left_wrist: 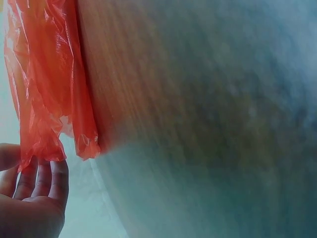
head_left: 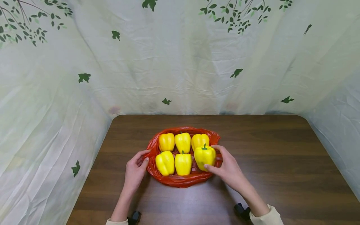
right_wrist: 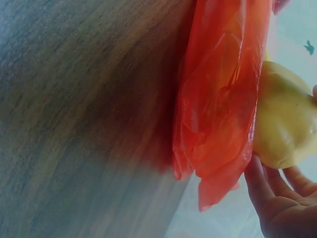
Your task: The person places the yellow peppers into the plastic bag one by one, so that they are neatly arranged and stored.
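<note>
An open red plastic bag [head_left: 181,182] lies on the table with its rim spread round several yellow bell peppers, set in two rows. At the bag's left side my left hand [head_left: 134,173] pinches the rim; the left wrist view shows its fingers on the crinkled red plastic [left_wrist: 47,89]. My right hand [head_left: 231,170] holds one yellow bell pepper [head_left: 205,158] by its sides, thumb in front and fingers behind, at the bag's right end. This pepper is upright, green stem up. In the right wrist view the held pepper [right_wrist: 282,116] sits above the bag's rim.
The brown wooden table [head_left: 275,156] extends on both sides of the bag. Pale cloth [head_left: 185,72] with a leaf print hangs behind and at the sides. Dark wrist straps show near the cream sleeves [head_left: 267,216].
</note>
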Motion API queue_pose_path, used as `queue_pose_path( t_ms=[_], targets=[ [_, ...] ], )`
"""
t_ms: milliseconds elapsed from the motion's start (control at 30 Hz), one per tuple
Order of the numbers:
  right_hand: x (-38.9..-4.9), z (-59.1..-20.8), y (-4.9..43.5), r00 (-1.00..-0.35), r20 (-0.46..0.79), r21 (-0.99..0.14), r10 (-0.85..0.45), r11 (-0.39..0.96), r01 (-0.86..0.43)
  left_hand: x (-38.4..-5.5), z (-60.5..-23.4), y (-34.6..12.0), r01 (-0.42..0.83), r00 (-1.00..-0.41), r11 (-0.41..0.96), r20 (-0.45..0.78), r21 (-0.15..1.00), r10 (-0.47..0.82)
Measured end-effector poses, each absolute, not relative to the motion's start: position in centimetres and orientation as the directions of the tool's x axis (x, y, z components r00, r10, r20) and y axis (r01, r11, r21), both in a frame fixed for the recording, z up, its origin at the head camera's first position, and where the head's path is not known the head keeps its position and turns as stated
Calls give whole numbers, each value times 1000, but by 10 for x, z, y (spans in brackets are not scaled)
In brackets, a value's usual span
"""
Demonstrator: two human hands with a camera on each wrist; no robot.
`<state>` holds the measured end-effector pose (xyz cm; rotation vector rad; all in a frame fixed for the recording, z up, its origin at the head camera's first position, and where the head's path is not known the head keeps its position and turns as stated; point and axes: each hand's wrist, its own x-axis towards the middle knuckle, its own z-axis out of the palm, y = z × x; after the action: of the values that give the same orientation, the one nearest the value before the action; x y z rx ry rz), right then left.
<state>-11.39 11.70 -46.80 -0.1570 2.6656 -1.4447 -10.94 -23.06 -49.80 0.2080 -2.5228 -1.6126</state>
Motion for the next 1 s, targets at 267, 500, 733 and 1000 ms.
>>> queue_pose_path(
  t_ms=[267,500,733,1000],
  targets=[
    [-116,-469,114,-985,-42,-814,-168,577,-63,-111,-500,-231,3,-977,434,94,901,-190],
    [-117,-470,112,-981,-60,-804,-183,592,-61,-112,-500,-231,0,-976,444,97,896,-195],
    [-118,-472,111,-980,-74,-794,-186,605,-55,-112,-499,-230,-14,-976,448,84,894,-199],
    [-119,-475,106,-978,-102,-776,-182,629,-37,-111,-500,-231,-13,-976,449,86,893,-201]
  ],
)
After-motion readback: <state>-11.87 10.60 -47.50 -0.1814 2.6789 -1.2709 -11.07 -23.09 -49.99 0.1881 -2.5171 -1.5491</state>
